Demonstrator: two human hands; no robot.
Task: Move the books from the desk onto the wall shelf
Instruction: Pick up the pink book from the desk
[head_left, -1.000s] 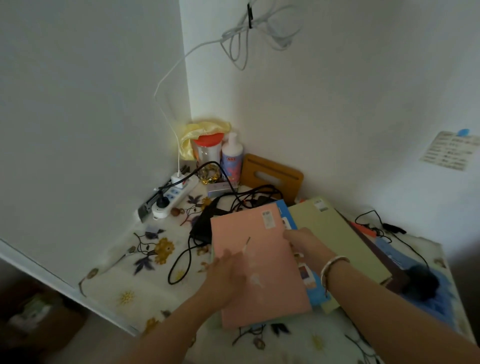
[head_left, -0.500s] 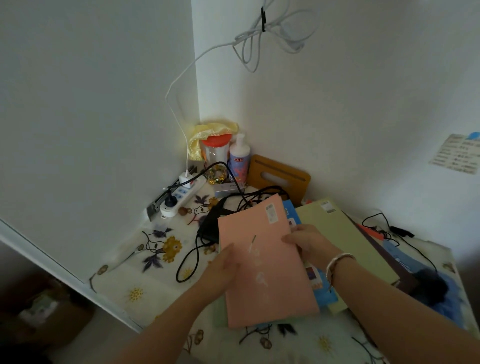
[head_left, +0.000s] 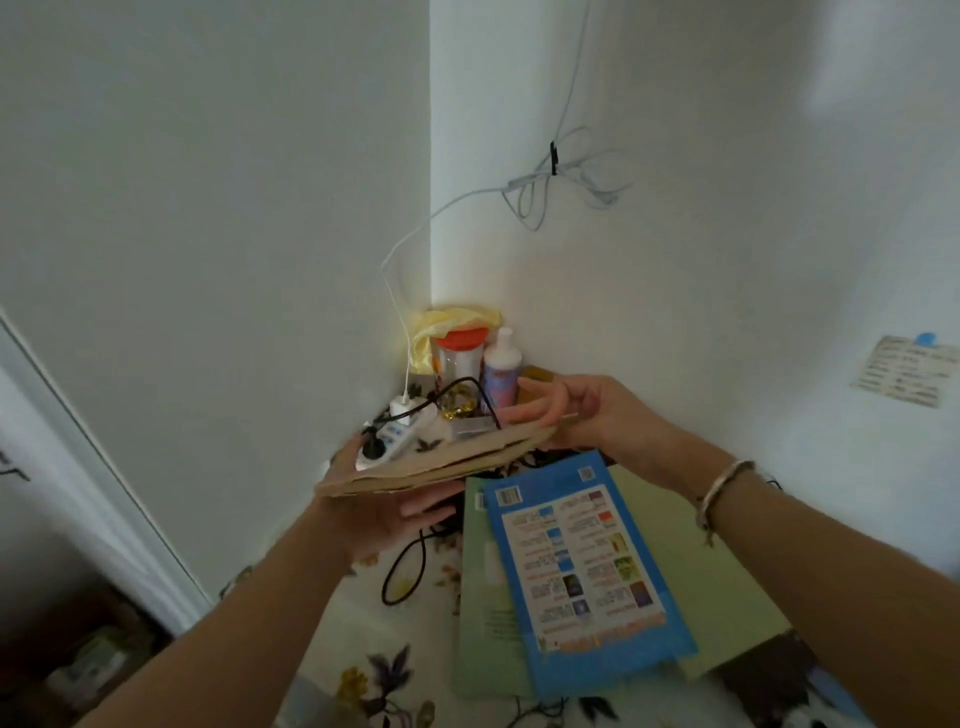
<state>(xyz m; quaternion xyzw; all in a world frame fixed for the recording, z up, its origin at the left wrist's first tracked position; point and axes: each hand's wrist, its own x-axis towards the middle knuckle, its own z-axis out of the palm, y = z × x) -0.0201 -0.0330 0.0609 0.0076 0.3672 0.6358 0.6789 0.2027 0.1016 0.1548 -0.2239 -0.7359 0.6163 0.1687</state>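
Observation:
Both my hands hold a thin pink book raised off the desk, nearly flat and seen edge-on. My left hand grips its near left end, fingers underneath and thumb on top. Around the far right end, my right hand has its fingers curled. On the flowered desk below lies a blue book, back cover up, on top of green books. No wall shelf is in view.
The desk's back corner holds a power strip, an orange-lidded jar, a white pump bottle and a yellow cloth. Black cables trail over the desk. A white cable hangs on the wall, with a paper note at right.
The pink book was lying on the pile under my hands. Now both hands have lifted it off the desk, uncovering the blue book, and the view has tilted upward.

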